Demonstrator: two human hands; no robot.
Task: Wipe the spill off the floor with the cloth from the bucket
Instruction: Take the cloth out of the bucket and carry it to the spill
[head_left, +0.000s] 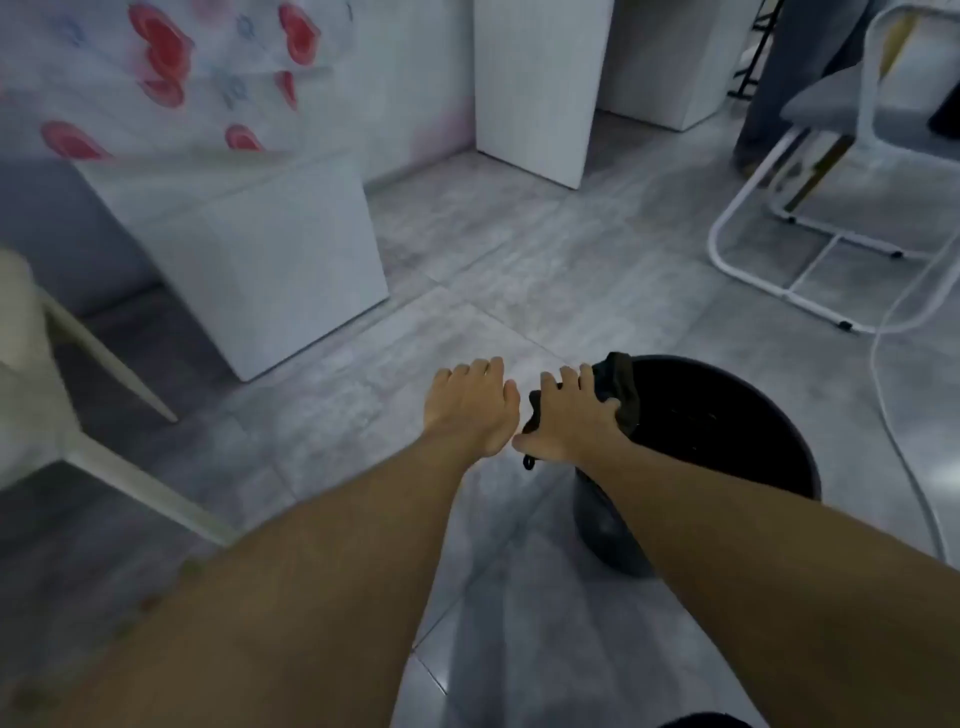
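Observation:
A black bucket (727, 431) stands on the grey tiled floor (467, 270) at centre right. A dark olive cloth (621, 387) hangs over its left rim. My right hand (571, 415) lies palm-down on that cloth at the rim, fingers curled over it. My left hand (470, 408) hovers just to the left of the right hand, over the floor, fingers apart and holding nothing. I cannot make out a spill on the tiles in this blurred view.
A white cabinet (270, 270) stands to the left, with a heart-patterned cloth (171, 78) above it. A pale chair leg (114, 364) is at far left. A white metal chair frame (810, 249) and a cable (904, 441) are at right.

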